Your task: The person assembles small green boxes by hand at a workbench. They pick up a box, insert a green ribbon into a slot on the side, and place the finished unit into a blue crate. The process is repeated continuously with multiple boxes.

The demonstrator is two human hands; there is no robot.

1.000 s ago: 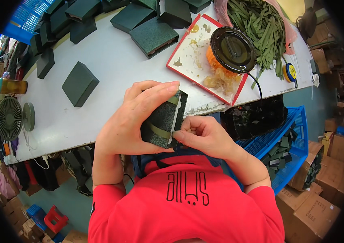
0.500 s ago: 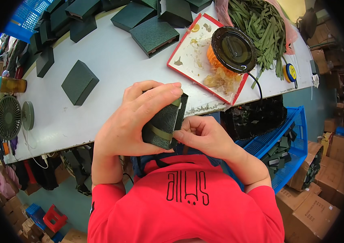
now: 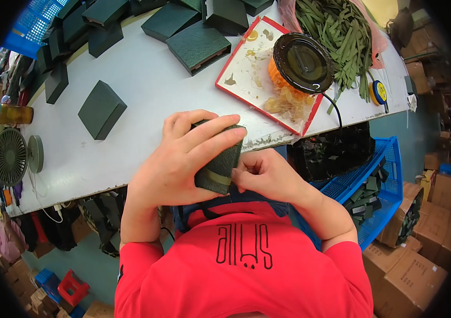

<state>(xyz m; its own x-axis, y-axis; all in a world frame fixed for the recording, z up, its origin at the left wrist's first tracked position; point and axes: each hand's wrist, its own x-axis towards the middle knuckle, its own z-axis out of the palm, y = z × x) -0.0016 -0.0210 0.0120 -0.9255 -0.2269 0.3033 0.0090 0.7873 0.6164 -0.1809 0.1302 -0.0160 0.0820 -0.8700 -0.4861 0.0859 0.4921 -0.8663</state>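
Note:
A dark green textured box (image 3: 216, 168) is tilted up in front of my body, just off the table's near edge. My left hand (image 3: 180, 156) wraps round it, fingers over the top and thumb along its lower side. An olive ribbon (image 3: 218, 178) crosses the box near its lower end. Close against the box's right edge is my right hand (image 3: 260, 172), its thumb and fingers pinched together. The fingertips partly hide that edge, and whether they grip the ribbon's end cannot be made out.
On the white table (image 3: 146, 100) lie a single green box (image 3: 102, 109) and several more at the back. A dark round pot (image 3: 303, 62) stands on a red-rimmed tray (image 3: 246, 53), beside bagged olive ribbons (image 3: 337, 42). A small fan (image 3: 10, 151) is left; a blue crate (image 3: 392, 180) stands right.
The box has turned in my left hand, and its open right side has closed up from view. My left fingers have spread further over its top. The right hand stays pinched at the edge.

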